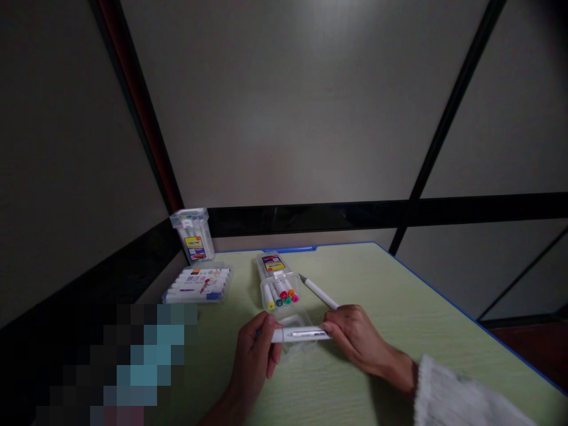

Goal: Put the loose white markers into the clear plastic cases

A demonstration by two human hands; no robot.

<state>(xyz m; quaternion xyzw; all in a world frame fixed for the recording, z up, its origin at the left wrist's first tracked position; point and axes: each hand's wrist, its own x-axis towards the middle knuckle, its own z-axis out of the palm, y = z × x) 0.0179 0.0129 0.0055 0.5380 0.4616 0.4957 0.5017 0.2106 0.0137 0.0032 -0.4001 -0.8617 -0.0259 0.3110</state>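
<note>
A white marker lies crosswise between my hands, above a clear plastic lid on the table. My left hand pinches its left end, and my right hand is closed round its right end. A second white pen with a dark tip runs up and left from behind my right hand; whether that hand also grips it, I cannot tell. Just beyond the lid lies an open clear case, its mouth towards me, holding several markers with coloured ends.
On the left of the pale green table lies a flat pack of markers. Behind it a lidded clear box of markers stands upright. A dark-framed wall panel rises behind the table. A pixelated patch covers the lower left.
</note>
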